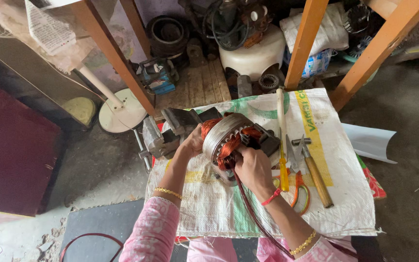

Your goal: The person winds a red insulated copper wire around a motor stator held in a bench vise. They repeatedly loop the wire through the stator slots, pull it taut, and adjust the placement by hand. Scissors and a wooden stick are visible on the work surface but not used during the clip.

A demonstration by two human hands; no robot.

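Note:
A round metal motor stator (pixel 224 133) with copper-coloured wire windings rests on a white woven sack (pixel 335 194) spread over a low work surface. My left hand (pixel 191 143) grips the stator's left outer rim. My right hand (pixel 253 167) presses fingers into the copper windings at the stator's open face. A bundle of dark red wire (pixel 255 213) runs from the stator down toward my lap.
On the sack to the right lie a yellow-handled screwdriver (pixel 283 172), orange-handled scissors (pixel 300 191), a wooden-handled hammer (pixel 314 174) and a pale stick (pixel 281 109). A grey bench vise (pixel 163 133) stands at left. Orange wooden legs (pixel 112 53), a white fan base (pixel 121 112) and motor parts crowd the back.

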